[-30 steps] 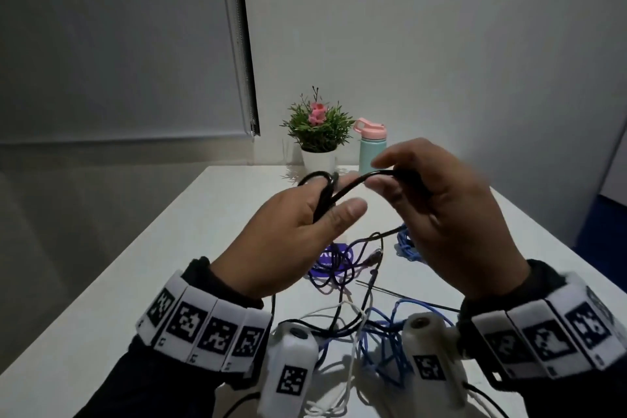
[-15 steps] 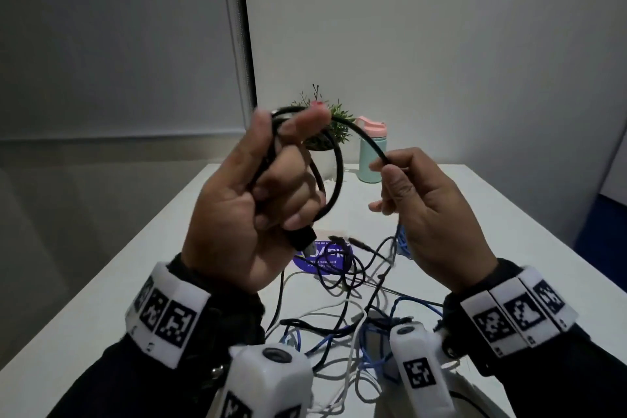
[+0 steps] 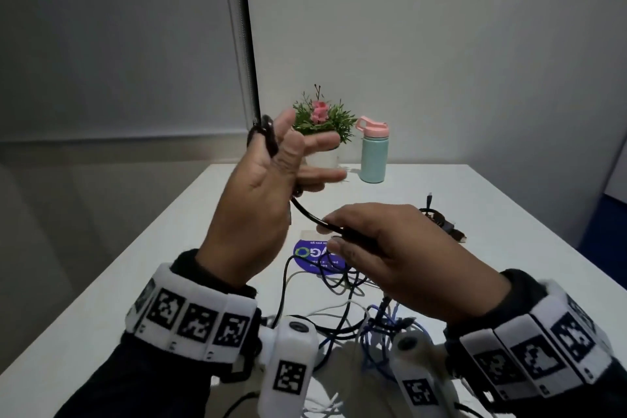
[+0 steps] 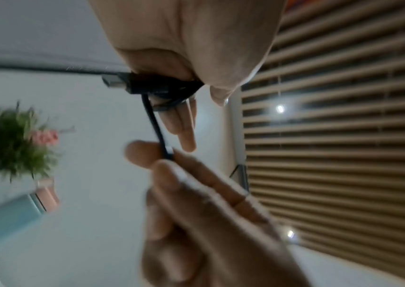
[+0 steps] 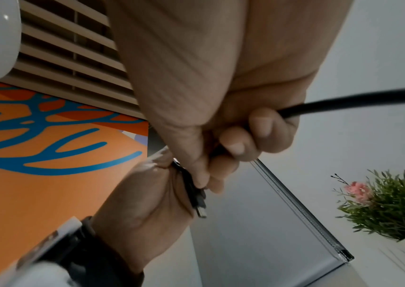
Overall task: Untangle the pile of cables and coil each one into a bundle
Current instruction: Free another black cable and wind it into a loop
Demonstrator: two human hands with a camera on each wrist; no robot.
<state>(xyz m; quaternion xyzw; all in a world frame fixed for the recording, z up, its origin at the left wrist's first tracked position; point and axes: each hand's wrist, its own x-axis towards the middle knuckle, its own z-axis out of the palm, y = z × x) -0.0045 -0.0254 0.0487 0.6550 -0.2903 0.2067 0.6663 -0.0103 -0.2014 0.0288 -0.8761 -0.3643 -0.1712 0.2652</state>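
Comes to two hands, the left hand [image 3: 251,214] and the right hand [image 3: 407,258], with one black cable [image 3: 305,212] between them, plus two marker bands [image 3: 193,317] and two white wrist cameras [image 3: 288,360], one of each behind either hand. Shows below both hands one tangled pile of cables [image 3: 339,312] in three colours, black, white and blue, too knotted to number, beside one purple round sticker [image 3: 310,256], and beyond the right hand one coiled bundle [image 3: 437,219]. Adds past the left hand's fingers one potted plant [image 3: 320,120] and one teal bottle [image 3: 373,153], all on one white table [image 3: 492,214].
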